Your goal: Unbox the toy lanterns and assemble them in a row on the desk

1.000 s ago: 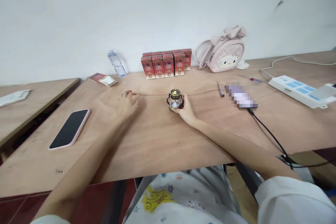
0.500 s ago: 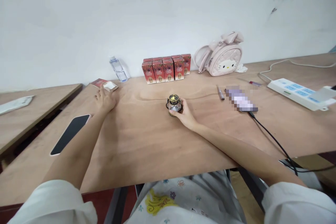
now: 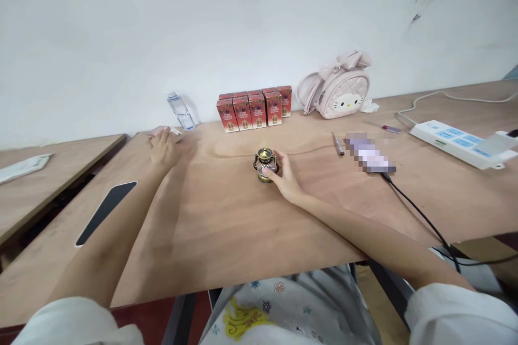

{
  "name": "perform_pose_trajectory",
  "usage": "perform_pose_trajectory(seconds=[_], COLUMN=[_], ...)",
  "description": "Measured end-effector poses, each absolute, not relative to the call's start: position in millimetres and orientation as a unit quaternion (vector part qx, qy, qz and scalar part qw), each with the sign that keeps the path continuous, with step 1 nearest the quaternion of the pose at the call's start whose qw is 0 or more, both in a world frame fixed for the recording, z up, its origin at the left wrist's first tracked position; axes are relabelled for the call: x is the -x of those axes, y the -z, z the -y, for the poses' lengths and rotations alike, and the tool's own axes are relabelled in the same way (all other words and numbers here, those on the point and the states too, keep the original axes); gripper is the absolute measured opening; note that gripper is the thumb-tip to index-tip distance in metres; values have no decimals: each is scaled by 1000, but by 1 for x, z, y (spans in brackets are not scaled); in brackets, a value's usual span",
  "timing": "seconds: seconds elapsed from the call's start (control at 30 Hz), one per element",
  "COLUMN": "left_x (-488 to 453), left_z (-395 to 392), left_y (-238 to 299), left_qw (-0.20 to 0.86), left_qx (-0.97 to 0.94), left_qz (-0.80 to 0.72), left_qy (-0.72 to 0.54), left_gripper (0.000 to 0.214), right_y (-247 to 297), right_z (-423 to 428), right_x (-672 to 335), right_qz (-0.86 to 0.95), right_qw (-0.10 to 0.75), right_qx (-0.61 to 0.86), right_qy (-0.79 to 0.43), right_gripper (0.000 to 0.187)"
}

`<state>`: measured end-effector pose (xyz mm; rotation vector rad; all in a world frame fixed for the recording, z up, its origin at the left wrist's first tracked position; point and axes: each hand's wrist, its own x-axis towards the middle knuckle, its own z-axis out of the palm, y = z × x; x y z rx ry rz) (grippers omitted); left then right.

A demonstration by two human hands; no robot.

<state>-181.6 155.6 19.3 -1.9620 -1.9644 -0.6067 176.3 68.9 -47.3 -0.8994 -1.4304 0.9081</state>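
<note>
A small brass-coloured lantern (image 3: 265, 157) with a clear middle and wire side frame stands upright on the table in front of me. My right hand (image 3: 286, 177) is closed round its right side, the thumb across its front. At the far left, my left hand (image 3: 163, 150) has its fingers bent over a small red and white carton (image 3: 175, 131). Most of that carton is hidden behind the fingers. A phone with a dark screen (image 3: 106, 211) lies beside my left forearm, partly covered by it.
Several red boxes (image 3: 249, 111) stand by the wall, between a clear bottle (image 3: 181, 110) and a pink bag (image 3: 347, 96). To the right lie a screwdriver (image 3: 338, 144), a blurred phone (image 3: 369, 154) on a black cable and a white power strip (image 3: 457, 143).
The fingers of my left hand, spread at the carton before, have bent over it and cover more of it. The lantern, tilted before, stands more upright in my right hand.
</note>
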Motion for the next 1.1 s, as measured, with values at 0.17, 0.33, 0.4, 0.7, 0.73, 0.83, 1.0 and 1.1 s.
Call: perform_pose_trajectory(seconds=[0.17,0.33,0.4,0.7,0.73,0.83,1.0,1.1], left_x=[145,105,89,49,48,45,37,37], left_z=[-112,-55,-40,-24,-24,-24,-24,-18], left_y=[-31,-31,-22,2,-2,-12,-17,-15], left_qw=[242,183,166,124,111,47,-7,1], left_qx=[691,802,851,857,854,865,886,899], left_qz=[624,504,414,329,340,358,360,348], left_qy=[274,263,278,377,378,348,290,265], left_gripper=[52,46,37,33,33,37,51,58], right_y=[47,48,45,34,33,31,28,30], right_z=[-56,-37,-31,-30,-30,-28,-26,-26], right_x=[-186,-174,-167,-163,-163,-162,-162,-163], right_qz=[725,917,915,907,906,908,911,907], right_qw=[571,385,380,294,283,251,219,211], right_qx=[372,95,104,279,292,315,339,349], right_qy=[-101,40,88,115,114,114,85,102], right_gripper=[52,30,33,32,33,36,38,29])
